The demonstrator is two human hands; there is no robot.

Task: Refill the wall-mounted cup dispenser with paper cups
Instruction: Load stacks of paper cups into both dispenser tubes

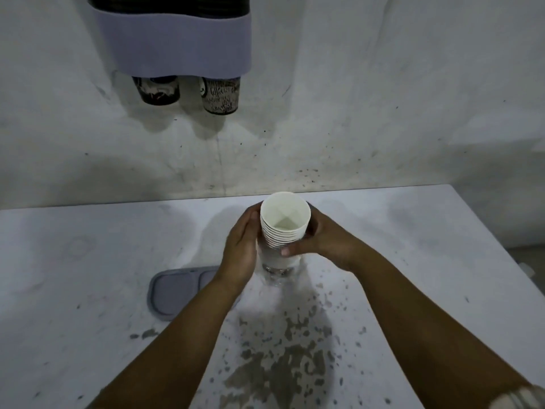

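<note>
A stack of several nested white paper cups [283, 222] stands upright above the white table, mouths up, its lower part in a clear plastic sleeve. My left hand [240, 249] presses flat against the stack's left side. My right hand [320, 239] wraps around its right side, thumb across the front. Up on the wall hangs the grey cup dispenser [177, 42], with two printed dark cups [219, 95] poking out of its underside, one per tube.
A grey double-well lid [174, 290] lies flat on the table [442, 231] just left of my left forearm. The table's paint is chipped in patches near the front. The stained white wall runs behind, and the table's right edge drops off at far right.
</note>
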